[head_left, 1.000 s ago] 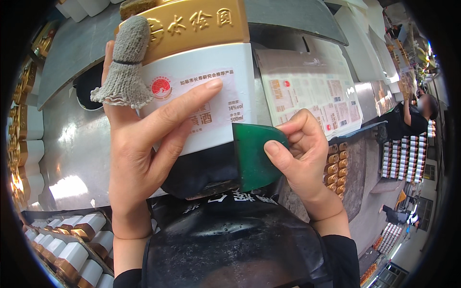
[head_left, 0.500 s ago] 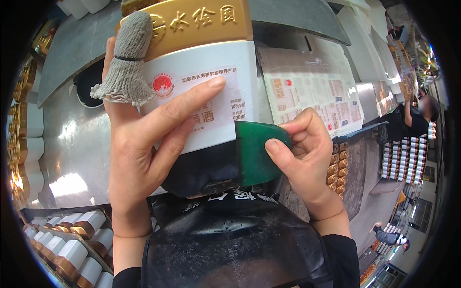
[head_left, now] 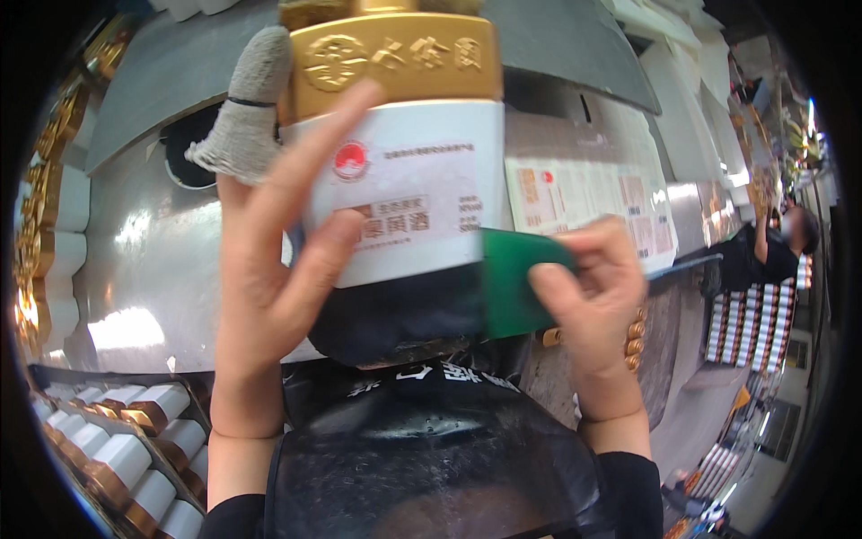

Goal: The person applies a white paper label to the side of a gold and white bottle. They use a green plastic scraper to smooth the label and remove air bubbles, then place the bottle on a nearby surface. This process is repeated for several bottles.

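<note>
In front of me a flat white bottle with a raised gold shoulder rests with its lower end at a dark cloth. A pale label with a red round mark lies on its white face. My left hand holds the bottle's left side, thumb over the label's left edge and a blurred finger reaching across toward the gold part. One of its fingers wears a grey knitted finger cover. Pinched in my right hand is a green plastic scraper, near the bottle's lower right corner.
Printed label sheets lie on the metal table right of the bottle. A dark round container stands at left. White-and-gold bottles fill racks at lower left. A co-worker is at far right, near stacked bottles.
The bottle sits farther right and lower in view. My left pointing finger has lifted off the label toward the gold part. My right hand and the scraper have shifted right.
</note>
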Motion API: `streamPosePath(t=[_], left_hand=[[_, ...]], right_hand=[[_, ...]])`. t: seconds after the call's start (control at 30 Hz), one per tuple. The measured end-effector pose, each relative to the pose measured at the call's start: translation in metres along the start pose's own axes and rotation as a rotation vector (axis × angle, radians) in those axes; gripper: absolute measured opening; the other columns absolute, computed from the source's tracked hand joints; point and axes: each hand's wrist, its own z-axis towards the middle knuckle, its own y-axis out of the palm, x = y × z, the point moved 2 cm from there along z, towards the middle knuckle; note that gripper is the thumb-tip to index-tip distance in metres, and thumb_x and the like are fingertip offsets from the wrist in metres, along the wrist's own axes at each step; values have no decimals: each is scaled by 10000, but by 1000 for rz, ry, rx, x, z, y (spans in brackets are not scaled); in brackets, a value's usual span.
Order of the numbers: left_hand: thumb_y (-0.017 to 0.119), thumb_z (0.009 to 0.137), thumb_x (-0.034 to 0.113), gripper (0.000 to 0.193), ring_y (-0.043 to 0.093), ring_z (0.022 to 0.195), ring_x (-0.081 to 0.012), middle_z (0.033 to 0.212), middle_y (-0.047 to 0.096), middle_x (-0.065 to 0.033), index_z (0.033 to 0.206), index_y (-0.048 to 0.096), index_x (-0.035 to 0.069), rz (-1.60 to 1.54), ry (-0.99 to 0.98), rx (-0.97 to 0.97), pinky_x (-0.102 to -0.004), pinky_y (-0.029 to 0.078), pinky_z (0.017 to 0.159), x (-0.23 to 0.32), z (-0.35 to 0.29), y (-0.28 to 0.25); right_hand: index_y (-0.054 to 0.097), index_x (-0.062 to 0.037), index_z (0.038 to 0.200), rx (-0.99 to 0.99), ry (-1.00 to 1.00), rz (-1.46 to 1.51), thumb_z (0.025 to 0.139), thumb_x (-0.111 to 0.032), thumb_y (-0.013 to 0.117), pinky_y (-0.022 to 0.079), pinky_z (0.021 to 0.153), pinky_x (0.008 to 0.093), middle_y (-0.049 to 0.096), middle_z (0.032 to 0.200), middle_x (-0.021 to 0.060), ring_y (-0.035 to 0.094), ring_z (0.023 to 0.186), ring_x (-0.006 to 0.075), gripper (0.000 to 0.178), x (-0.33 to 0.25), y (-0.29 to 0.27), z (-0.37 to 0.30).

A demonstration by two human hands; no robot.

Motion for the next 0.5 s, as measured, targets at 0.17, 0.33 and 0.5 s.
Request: streamPosePath(t=[0.17, 0.33, 0.5], left_hand=[[661, 803, 289, 861, 248, 1415, -305, 1525, 262, -152, 1484, 207, 19, -194, -27, 92, -439, 252, 1136, -9, -10, -3], [672, 762, 122, 980, 260, 1402, -292, 1558, 123, -131, 1512, 47, 45, -96, -83, -18, -447, 265, 1140, 0, -15, 5], [671, 779, 100, 969, 252, 1405, -292, 1560, 113, -123, 1512, 40, 49, -48, -55, -19, -452, 263, 1141, -4, -15, 7]], right_hand=[[505, 34, 1236, 49, -201, 74, 906, -100, 616, 517, 800, 261, 609, 1032, 77, 603, 877, 112, 373, -23, -33, 50], [555, 46, 1233, -138, -183, -95, 878, -99, 652, 514, 820, 245, 646, 1076, 93, 628, 908, 134, 395, -45, -9, 76], [626, 17, 1143, -413, -883, -681, 764, 8, 703, 518, 812, 282, 673, 1059, 103, 645, 931, 177, 387, -59, 40, 57]])
